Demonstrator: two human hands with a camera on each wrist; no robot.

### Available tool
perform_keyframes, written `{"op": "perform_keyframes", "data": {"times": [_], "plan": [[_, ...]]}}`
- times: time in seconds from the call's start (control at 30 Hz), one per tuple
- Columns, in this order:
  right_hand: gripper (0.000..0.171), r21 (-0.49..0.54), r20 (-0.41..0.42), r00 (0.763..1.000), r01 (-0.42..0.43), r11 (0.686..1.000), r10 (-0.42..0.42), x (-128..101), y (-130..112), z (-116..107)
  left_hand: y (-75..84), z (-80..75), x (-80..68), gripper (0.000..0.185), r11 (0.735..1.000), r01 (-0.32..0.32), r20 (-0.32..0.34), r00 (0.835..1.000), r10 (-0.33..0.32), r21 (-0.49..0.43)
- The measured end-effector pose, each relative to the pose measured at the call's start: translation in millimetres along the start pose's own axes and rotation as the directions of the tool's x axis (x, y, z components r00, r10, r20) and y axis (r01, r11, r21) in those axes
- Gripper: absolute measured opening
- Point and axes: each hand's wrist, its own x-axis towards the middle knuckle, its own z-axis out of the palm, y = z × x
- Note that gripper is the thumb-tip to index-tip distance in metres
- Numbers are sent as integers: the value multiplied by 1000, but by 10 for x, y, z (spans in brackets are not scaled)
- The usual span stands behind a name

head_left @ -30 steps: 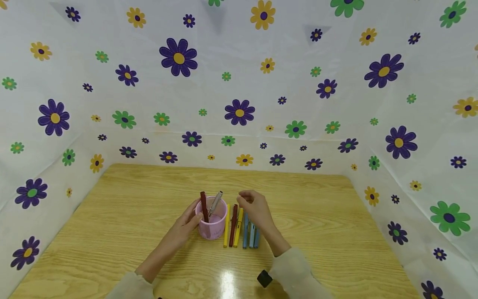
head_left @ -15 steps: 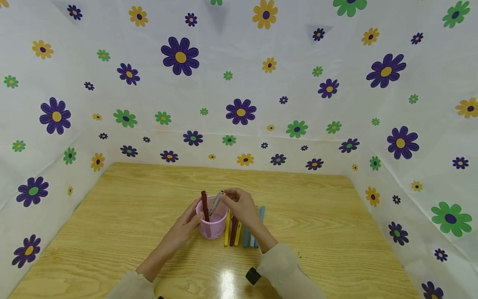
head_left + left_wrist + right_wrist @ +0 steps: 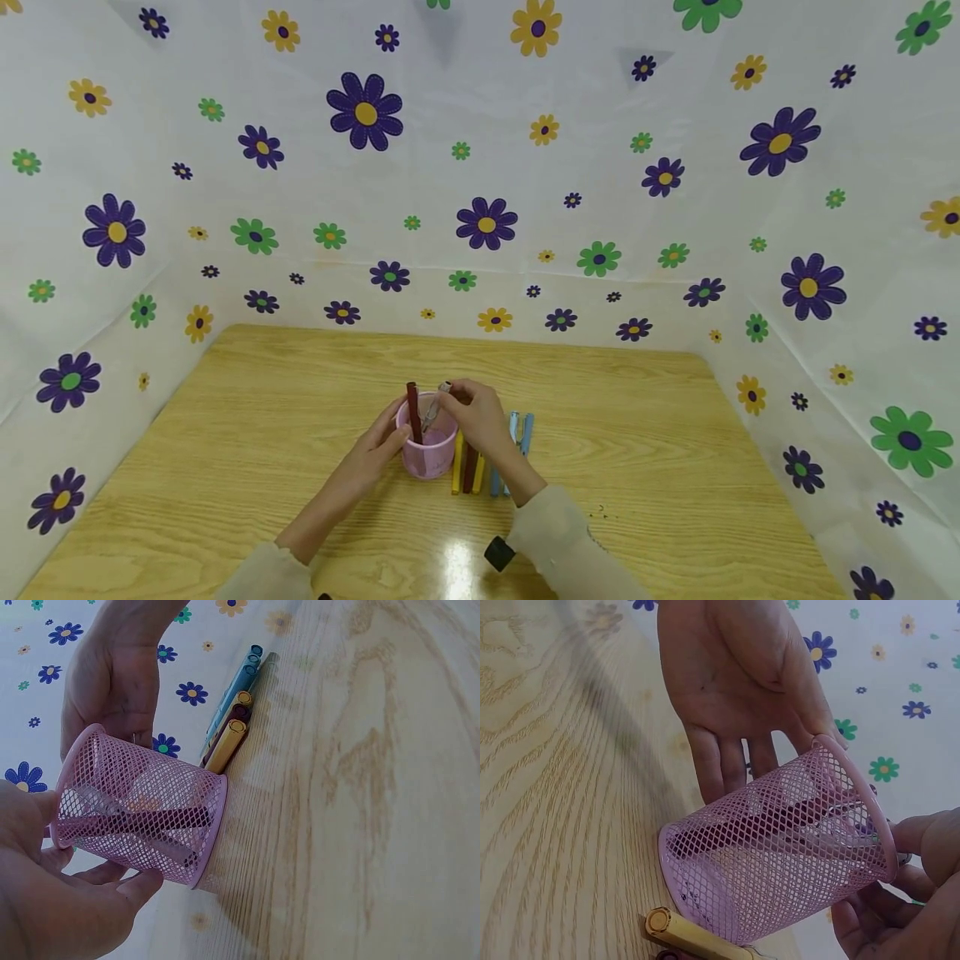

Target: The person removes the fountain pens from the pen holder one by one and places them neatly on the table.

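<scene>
A pink mesh pen cup [image 3: 427,462] stands upright on the table. My left hand [image 3: 371,450] grips its left side, thumb at the near rim; in the right wrist view the left fingers [image 3: 709,765] wrap behind the mesh. Inside the cup, a dark red pen [image 3: 414,412] and a silver pen [image 3: 431,414] lean against the rim. At the rim's right side, my right hand [image 3: 480,421] pinches the silver pen's top end between thumb and fingers. Under that hand lie yellow pens [image 3: 457,467], a second dark red pen [image 3: 469,471] and several blue pens [image 3: 527,433], partly hidden.
The pens lie in a row just right of the cup, the nearest yellow pen [image 3: 226,746] close to its base. A wooden table [image 3: 300,367] extends around, bounded by a white flowered cloth [image 3: 420,183] at the back and sides. A small black object [image 3: 498,553] shows beside the right sleeve.
My right hand has moved left from above the row of pens to the cup's rim and taken the silver pen's top end. The left hand keeps its grip on the cup.
</scene>
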Motion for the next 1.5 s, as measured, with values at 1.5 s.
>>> {"op": "perform_keyframes", "data": {"times": [1.5], "plan": [[29, 612, -195, 965, -21, 791, 177, -82, -38, -1025, -1, -9, -3, 62, 1000, 16, -6, 1000, -16, 11]]}}
